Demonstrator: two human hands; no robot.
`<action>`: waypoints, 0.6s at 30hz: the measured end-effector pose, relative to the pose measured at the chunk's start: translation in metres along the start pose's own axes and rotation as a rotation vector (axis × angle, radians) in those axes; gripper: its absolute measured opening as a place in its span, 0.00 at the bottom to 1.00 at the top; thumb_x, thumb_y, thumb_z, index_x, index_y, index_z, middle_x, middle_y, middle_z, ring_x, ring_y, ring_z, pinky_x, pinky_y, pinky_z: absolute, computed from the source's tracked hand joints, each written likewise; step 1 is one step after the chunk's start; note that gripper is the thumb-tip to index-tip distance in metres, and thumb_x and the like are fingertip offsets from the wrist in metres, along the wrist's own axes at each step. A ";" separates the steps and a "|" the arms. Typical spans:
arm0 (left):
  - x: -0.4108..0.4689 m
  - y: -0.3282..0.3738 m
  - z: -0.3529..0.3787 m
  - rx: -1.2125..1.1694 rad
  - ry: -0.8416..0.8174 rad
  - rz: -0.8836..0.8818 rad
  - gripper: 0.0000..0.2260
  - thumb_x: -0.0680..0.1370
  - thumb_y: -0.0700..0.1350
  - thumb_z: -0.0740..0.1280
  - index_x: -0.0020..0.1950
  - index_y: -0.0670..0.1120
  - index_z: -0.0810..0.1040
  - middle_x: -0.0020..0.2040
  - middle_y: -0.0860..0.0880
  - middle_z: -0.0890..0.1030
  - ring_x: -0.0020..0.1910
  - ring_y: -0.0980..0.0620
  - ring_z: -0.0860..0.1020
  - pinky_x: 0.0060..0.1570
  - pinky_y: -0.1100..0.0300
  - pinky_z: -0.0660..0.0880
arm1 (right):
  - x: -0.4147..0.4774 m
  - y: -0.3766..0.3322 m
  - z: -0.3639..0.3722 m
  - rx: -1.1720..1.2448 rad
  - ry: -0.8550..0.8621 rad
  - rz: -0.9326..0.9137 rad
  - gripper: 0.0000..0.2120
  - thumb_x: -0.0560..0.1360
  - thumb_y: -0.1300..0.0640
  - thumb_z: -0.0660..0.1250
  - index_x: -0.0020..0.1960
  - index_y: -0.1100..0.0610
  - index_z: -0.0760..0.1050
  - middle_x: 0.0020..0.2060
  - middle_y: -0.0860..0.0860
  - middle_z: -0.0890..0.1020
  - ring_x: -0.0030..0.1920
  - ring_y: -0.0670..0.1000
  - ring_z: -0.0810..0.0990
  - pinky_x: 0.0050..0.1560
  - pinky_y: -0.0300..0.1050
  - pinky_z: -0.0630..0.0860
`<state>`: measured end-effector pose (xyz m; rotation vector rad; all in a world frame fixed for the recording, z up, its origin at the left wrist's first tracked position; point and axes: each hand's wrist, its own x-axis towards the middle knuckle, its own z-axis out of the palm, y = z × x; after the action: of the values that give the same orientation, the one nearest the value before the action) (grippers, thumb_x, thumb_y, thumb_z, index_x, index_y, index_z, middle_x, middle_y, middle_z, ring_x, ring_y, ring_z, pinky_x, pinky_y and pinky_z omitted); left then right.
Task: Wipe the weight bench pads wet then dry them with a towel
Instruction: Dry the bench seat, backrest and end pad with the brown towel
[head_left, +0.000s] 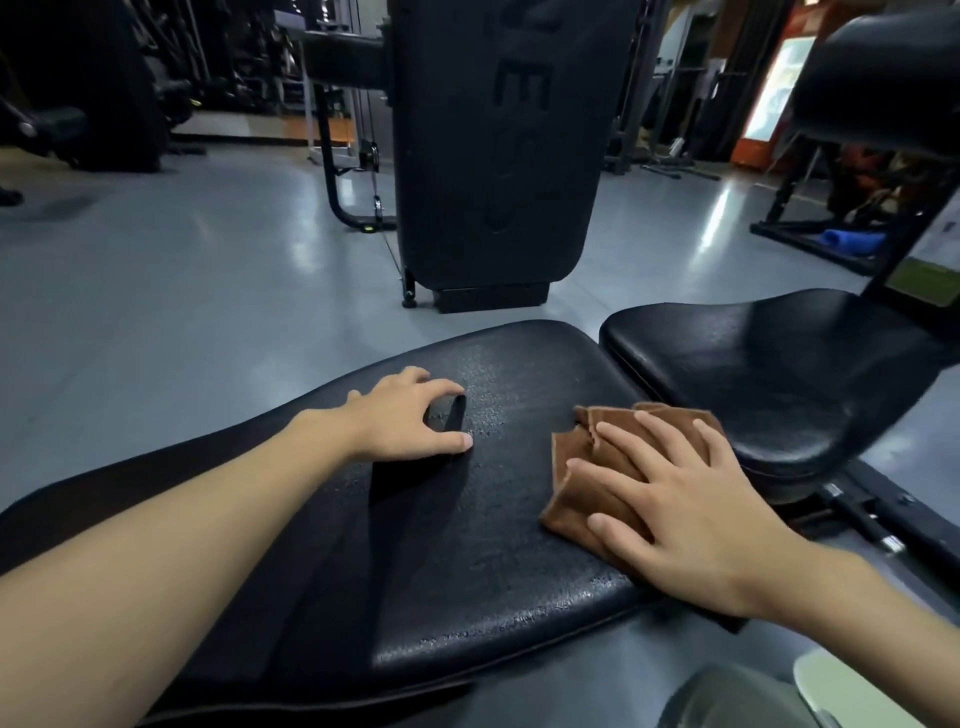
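A long black bench pad (441, 545) fills the lower middle, its surface beaded with wet droplets around the centre. My right hand (691, 509) lies flat with spread fingers on a folded brown towel (582, 467) at the pad's right edge. My left hand (410, 415) rests on the pad farther left, fingertips and thumb touching the surface, holding nothing. A second black seat pad (769, 374) sits to the right, apart from the first by a narrow gap.
An upright black back pad (493, 145) of another machine stands just beyond the bench. A raised black pad (883, 67) on a frame is at the upper right. A blue roll (852, 240) lies on the grey floor beneath it. Gym machines line the back.
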<state>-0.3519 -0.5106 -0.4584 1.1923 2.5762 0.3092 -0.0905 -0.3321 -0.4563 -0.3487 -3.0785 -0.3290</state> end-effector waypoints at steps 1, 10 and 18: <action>-0.001 -0.003 -0.001 0.008 -0.030 0.005 0.36 0.68 0.75 0.65 0.74 0.69 0.60 0.79 0.53 0.57 0.77 0.48 0.57 0.69 0.31 0.58 | 0.004 -0.001 -0.003 0.016 -0.019 0.007 0.28 0.75 0.28 0.46 0.72 0.33 0.65 0.76 0.46 0.67 0.77 0.60 0.60 0.69 0.72 0.58; 0.000 -0.017 -0.009 0.044 -0.145 0.075 0.56 0.58 0.78 0.69 0.79 0.57 0.54 0.80 0.57 0.52 0.79 0.55 0.54 0.73 0.37 0.58 | 0.118 -0.003 -0.004 0.037 -0.083 0.054 0.36 0.70 0.23 0.40 0.75 0.33 0.53 0.79 0.45 0.53 0.79 0.58 0.48 0.70 0.74 0.48; 0.002 -0.015 -0.001 0.031 -0.119 0.041 0.50 0.63 0.71 0.74 0.78 0.57 0.54 0.79 0.58 0.55 0.78 0.55 0.55 0.71 0.32 0.58 | 0.245 -0.001 0.002 0.041 -0.118 0.094 0.32 0.72 0.26 0.44 0.74 0.33 0.57 0.77 0.48 0.59 0.75 0.63 0.56 0.66 0.75 0.53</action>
<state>-0.3644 -0.5184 -0.4620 1.2363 2.4655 0.2013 -0.3296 -0.2793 -0.4465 -0.5274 -3.1645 -0.2506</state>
